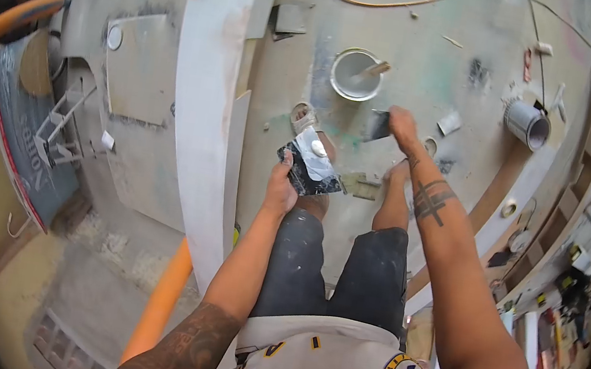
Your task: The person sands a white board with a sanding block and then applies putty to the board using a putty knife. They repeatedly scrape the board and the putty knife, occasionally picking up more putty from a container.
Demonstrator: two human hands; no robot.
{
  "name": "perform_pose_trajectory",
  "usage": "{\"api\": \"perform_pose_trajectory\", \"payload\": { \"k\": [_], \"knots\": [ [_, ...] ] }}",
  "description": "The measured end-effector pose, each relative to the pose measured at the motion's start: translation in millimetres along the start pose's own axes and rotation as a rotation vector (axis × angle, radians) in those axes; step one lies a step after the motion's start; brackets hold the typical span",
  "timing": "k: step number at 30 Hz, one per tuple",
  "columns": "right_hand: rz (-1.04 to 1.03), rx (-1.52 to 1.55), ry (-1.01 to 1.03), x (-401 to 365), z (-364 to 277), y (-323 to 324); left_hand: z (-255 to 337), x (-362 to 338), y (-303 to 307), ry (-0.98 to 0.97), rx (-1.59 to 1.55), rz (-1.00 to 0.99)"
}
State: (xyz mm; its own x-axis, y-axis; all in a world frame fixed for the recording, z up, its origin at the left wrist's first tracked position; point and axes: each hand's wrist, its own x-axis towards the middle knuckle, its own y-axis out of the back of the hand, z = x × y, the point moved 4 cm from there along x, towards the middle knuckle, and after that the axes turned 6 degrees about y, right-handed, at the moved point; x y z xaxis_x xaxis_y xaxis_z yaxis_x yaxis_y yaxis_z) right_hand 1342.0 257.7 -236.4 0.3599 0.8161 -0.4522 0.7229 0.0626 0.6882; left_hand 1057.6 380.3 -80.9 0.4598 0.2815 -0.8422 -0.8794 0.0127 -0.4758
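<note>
- Pale jersey (329, 365), nearest, with dark shorts (296, 253) beyond.
- Left hand (282, 189), extended forward: clamped on the edge of a dark plate (302, 178), beyond the shorts. Plate probably light and stiff, best held by that edge; white paste (318, 148) upon it apparently soft, slippery.
- Right hand (402, 126), outstretched farther: closed on a thin grey scraper (378, 126), likely light.
- Bucket (354, 98), beyond both hands.
</note>
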Motion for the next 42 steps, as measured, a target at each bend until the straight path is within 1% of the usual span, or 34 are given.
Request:
{"api": "perform_pose_trajectory", "payload": {
  "k": [1,3,4,5,7,9,10,11,12,13,14,15,16,17,18,19,20,21,23,24,26,27,29,30,31,33,35,36,38,40,41,42],
  "knots": [
    [-0.043,-0.266,0.019,8.4,-5.3,7.9,10.8,-3.9,4.4,-0.014,-0.023,0.005],
    [0.161,0.207,-0.462,21.8,3.3,19.4,30.9,-7.9,19.8,-0.009,-0.062,0.038],
    [0.067,-0.040,-0.437,38.8,21.2,14.9,37.3,-5.1,30.3,-0.010,-0.106,0.007],
    [-0.024,-0.287,-0.400,57.4,34.0,6.6,40.5,-0.9,45.4,-0.027,-0.133,0.029],
    [0.228,0.128,-0.706,69.5,15.7,25.5,39.1,9.2,75.9,-0.070,-0.209,0.088],
    [0.210,0.198,-0.718,85.1,2.4,26.7,44.3,7.2,76.4,-0.084,-0.262,0.093],
    [0.186,0.200,-0.685,95.9,5.0,22.7,46.2,7.4,73.4,-0.085,-0.276,0.059],
    [0.260,0.170,-0.602,106.2,5.5,19.6,47.0,6.6,69.4,-0.084,-0.288,0.027],
    [0.245,0.161,-0.604,112.0,2.4,21.2,50.4,4.6,63.9,-0.065,-0.309,-0.004],
    [0.236,0.154,-0.607,118.0,-3.0,23.2,43.7,6.5,72.3,-0.070,-0.325,0.013],
    [0.225,0.148,-0.604,118.4,-11.8,17.0,36.9,9.2,80.0,-0.062,-0.342,0.081],
    [0.190,0.128,-0.568,113.2,-24.3,14.8,34.1,5.9,83.6,-0.048,-0.358,0.137],
    [0.160,0.110,-0.531,112.5,-23.7,9.9,36.7,3.2,80.2,-0.032,-0.345,0.150],
    [0.109,-0.021,-0.406,108.0,-31.3,-0.4,42.4,1.9,74.3,-0.035,-0.352,0.136],
    [0.130,-0.022,-0.286,98.2,-38.7,-7.3,45.1,1.5,69.0,-0.010,-0.357,0.094],
    [0.040,-0.037,-0.336,88.7,-51.7,-7.2,49.3,1.0,62.9,0.015,-0.362,0.052],
    [0.077,0.019,-0.388,77.8,-58.0,-5.5,59.9,-1.2,51.9,0.036,-0.360,-0.012],
    [0.140,0.043,-0.424,71.1,-50.4,-7.5,66.9,-1.9,45.2,0.027,-0.365,-0.022],
    [0.183,0.164,-0.523,61.8,-57.3,1.9,79.6,-5.2,39.8,0.032,-0.314,-0.017],
    [0.190,0.169,-0.522,60.3,-66.3,10.7,83.5,-4.2,41.5,0.029,-0.307,-0.022],
    [0.184,0.103,-0.622,55.7,-79.7,36.6,84.7,2.9,51.5,-0.004,-0.236,0.060],
    [0.186,0.105,-0.629,55.1,-78.2,40.7,90.3,4.3,50.5,0.002,-0.231,0.059],
    [0.276,0.055,-0.598,49.3,-70.2,52.9,94.6,5.6,47.1,0.047,-0.211,-0.020],
    [0.289,0.068,-0.573,47.9,-74.7,57.9,88.2,10.1,56.7,0.032,-0.224,0.008],
    [0.290,0.063,-0.587,47.9,-68.5,53.5,83.5,11.5,59.2,0.048,-0.223,0.005],
    [0.173,0.099,-0.592,58.1,-50.1,36.2,72.7,12.2,64.6,-0.032,-0.232,0.053],
    [0.172,0.331,-0.643,67.8,-24.4,0.2,59.0,10.8,67.0,-0.013,-0.243,0.056],
    [0.191,0.338,-0.648,78.8,-14.1,-17.2,54.9,10.2,67.8,-0.016,-0.253,0.060],
    [0.203,0.346,-0.651,89.4,-20.9,-33.5,46.5,10.2,71.1,-0.022,-0.265,0.071],
    [0.230,0.560,-0.676,99.0,-37.7,-30.8,36.0,13.6,72.3,-0.010,-0.272,0.093],
    [0.229,0.559,-0.674,94.7,-39.3,-22.8,33.1,14.8,68.7,-0.011,-0.275,0.093],
    [0.230,0.679,-0.705,87.3,-38.4,-16.0,32.2,17.5,62.6,-0.002,-0.271,0.096]
  ]
}}
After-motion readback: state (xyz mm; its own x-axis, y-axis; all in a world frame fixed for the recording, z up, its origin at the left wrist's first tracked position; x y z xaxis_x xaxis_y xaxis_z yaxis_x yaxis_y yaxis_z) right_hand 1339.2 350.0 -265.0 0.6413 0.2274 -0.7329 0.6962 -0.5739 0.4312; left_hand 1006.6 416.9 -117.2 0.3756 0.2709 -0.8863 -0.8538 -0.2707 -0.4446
